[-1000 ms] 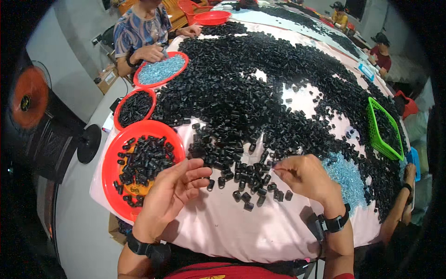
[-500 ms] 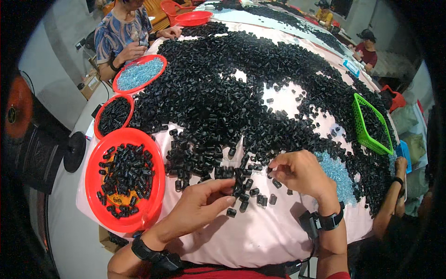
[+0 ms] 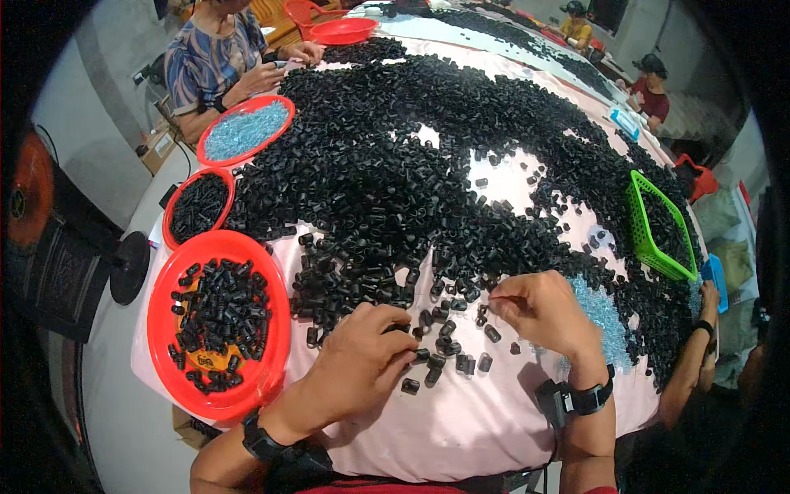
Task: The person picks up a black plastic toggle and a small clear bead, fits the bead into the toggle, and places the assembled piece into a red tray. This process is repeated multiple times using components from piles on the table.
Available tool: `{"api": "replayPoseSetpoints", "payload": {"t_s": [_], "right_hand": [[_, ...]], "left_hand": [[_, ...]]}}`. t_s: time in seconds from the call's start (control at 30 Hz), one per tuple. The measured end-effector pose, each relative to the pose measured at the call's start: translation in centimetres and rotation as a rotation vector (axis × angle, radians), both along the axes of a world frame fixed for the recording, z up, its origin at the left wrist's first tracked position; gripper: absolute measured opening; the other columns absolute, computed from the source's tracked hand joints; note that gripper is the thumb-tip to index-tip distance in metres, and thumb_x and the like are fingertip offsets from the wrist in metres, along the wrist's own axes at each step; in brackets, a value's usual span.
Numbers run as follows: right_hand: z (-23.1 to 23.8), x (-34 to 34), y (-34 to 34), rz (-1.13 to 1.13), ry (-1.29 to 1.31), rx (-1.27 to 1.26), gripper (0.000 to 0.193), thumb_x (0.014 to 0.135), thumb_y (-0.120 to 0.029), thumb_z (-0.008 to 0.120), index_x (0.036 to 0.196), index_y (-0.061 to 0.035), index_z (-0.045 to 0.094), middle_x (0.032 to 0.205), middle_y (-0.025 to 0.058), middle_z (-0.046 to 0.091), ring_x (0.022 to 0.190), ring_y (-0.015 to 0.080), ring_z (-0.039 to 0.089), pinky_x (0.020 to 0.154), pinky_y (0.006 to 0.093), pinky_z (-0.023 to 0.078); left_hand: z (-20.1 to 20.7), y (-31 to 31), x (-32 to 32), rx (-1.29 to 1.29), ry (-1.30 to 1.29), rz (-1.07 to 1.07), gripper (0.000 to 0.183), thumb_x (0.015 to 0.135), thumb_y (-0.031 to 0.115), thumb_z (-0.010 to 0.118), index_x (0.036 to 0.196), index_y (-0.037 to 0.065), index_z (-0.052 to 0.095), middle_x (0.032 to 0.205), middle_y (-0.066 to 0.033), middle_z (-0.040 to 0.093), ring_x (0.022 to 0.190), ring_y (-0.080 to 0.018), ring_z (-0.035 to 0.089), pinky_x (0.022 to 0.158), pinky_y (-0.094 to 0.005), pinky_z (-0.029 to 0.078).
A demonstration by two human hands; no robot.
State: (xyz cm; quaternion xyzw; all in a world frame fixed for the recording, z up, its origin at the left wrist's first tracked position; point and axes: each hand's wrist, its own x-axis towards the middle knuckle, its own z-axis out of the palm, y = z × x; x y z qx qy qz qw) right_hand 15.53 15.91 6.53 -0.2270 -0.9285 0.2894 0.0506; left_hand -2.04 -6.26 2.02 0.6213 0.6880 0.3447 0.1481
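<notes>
Small black plastic cylinders are heaped over the pink cloth. In front of me my left hand is closed, its fingers curled at the heap's near edge; dark pieces touch the fingertips, but what lies between them is hidden. To its right, my right hand is closed in a pinch with its fingertips pointing left. Small dark pieces lie right at those tips, and I cannot make out what is held. Several loose cylinders are scattered between the hands. Both wrists wear black straps.
At left stands a large red basin of black cylinders, then a red bowl of thin dark pieces and a red tray of clear bluish bits. More bluish bits and a green basket lie right. Co-workers sit around the table.
My left hand's thumb and fingers have curled in from a wider spread. My right hand has shifted slightly right. The co-worker at upper left has lowered one hand towards the red tray.
</notes>
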Motion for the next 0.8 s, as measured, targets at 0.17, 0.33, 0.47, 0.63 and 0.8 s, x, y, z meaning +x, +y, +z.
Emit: {"api": "replayPoseSetpoints", "payload": {"t_s": [0.17,0.33,0.47,0.63,0.8], "right_hand": [[-0.3,-0.4,-0.1,0.030,-0.079,0.041,0.015,0.082,-0.008,0.067,0.094,-0.0066,0.076,0.074,0.0156,0.069,0.065,0.0328,0.067,0.064,0.0397,0.053],[-1.0,-0.4,-0.5,0.025,0.054,-0.017,0.018,0.081,-0.006,0.068,0.098,-0.0058,0.076,0.079,0.0152,0.071,0.069,0.0322,0.068,0.066,0.0398,0.053],[-0.9,-0.8,-0.5,0.045,0.115,0.018,0.023,0.081,-0.004,0.069,0.103,-0.0048,0.075,0.087,0.0161,0.071,0.074,0.0323,0.068,0.068,0.0395,0.054],[-0.2,-0.1,0.0,0.018,0.106,0.070,0.016,0.081,-0.005,0.070,0.096,-0.0046,0.076,0.086,0.0157,0.073,0.071,0.0306,0.070,0.066,0.0385,0.054],[1.5,1.2,1.0,-0.026,-0.150,0.097,0.012,0.078,-0.010,0.074,0.090,-0.0078,0.077,0.078,0.0122,0.073,0.069,0.0298,0.072,0.066,0.0370,0.056]], "left_hand": [[0.0,0.4,-0.4,0.015,-0.160,0.079,0.023,0.085,0.010,0.073,0.107,0.005,0.074,0.118,-0.0155,0.065,0.110,-0.0332,0.060,0.093,-0.0401,0.050],[-0.3,2.6,0.9,0.149,0.199,0.003,0.039,0.086,0.012,0.072,0.124,0.007,0.067,0.126,-0.0151,0.063,0.117,-0.0354,0.057,0.099,-0.0443,0.046],[-1.1,2.5,0.7,0.126,0.074,-0.004,0.035,0.086,0.013,0.072,0.119,0.007,0.067,0.125,-0.0141,0.063,0.116,-0.0356,0.056,0.099,-0.0451,0.046],[-0.5,2.9,0.7,0.140,0.072,0.014,0.031,0.085,0.014,0.073,0.115,0.007,0.069,0.123,-0.0137,0.063,0.114,-0.0351,0.057,0.099,-0.0452,0.046],[-0.8,2.6,1.1,0.166,0.105,-0.031,0.027,0.083,0.012,0.074,0.109,0.007,0.072,0.117,-0.0122,0.065,0.111,-0.0335,0.058,0.097,-0.0433,0.047]]}}
